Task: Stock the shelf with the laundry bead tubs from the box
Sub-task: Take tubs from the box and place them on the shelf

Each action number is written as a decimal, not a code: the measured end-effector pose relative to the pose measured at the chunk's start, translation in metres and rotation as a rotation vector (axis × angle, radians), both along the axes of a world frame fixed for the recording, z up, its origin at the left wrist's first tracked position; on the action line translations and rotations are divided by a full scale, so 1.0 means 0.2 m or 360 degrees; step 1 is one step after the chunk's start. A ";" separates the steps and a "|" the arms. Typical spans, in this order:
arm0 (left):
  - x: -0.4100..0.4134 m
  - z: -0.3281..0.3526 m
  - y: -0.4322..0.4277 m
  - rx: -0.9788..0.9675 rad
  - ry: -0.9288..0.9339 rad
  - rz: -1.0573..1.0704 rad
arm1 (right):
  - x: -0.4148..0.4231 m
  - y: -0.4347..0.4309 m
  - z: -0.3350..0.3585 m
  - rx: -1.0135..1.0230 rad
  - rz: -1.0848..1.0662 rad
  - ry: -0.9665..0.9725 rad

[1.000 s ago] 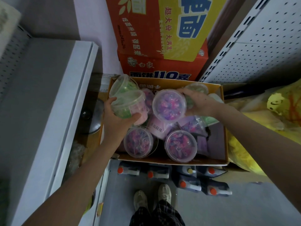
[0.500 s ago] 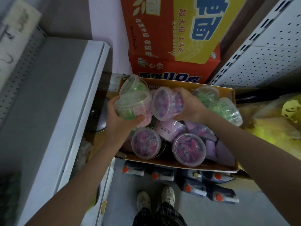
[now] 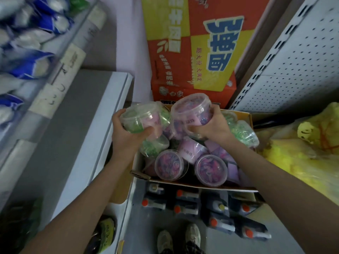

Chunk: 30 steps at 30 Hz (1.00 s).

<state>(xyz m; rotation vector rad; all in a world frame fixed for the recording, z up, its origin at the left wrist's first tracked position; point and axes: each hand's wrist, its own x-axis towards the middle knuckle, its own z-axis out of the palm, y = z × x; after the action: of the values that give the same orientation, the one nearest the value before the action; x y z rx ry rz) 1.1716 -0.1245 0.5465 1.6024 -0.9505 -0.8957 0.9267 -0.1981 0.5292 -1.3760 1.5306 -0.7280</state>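
My left hand (image 3: 126, 136) grips a clear tub of green beads with a pink label (image 3: 141, 119), raised above the left end of the cardboard box (image 3: 183, 182). In my right hand (image 3: 211, 125) I hold a tub of purple beads (image 3: 190, 110), lifted over the box's back half. Several more tubs remain in the box: two upright purple ones (image 3: 170, 165) (image 3: 211, 170) near the front, green ones at the left (image 3: 154, 145) and at the back right (image 3: 242, 132). A grey shelf (image 3: 73, 125) lies to the left of the box.
A higher shelf at far left carries blue and white bags (image 3: 23, 48). An orange and yellow carton (image 3: 192, 52) stands behind the box. White perforated shelving (image 3: 293, 70) rises on the right, above a yellow bag (image 3: 302, 147). Dark bottles with orange caps (image 3: 211, 211) lie on the floor by my shoes.
Both hands have risen out of the box with their tubs. The right hand's purple tub has turned more upright. The view has tipped up and left, showing the upper shelf.
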 end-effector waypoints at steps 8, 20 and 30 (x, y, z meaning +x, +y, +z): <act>0.04 0.43 0.12 -0.0271 -0.0173 0.0010 | 0.04 0.14 0.48 -0.0203 -0.0167 -0.0241; 0.06 1.14 0.51 -0.0660 -0.0545 0.0432 | 0.15 0.26 1.14 -0.0547 0.0203 -0.0506; 0.09 1.57 1.13 -0.0822 -0.0730 0.0909 | 0.41 0.54 1.58 -0.0645 0.0732 -0.0789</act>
<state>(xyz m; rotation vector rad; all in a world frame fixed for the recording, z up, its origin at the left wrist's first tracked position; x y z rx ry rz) 1.1893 0.1022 0.8607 1.5129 -0.8627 0.1184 1.0092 -0.0909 0.8450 -1.6108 0.6664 -1.0207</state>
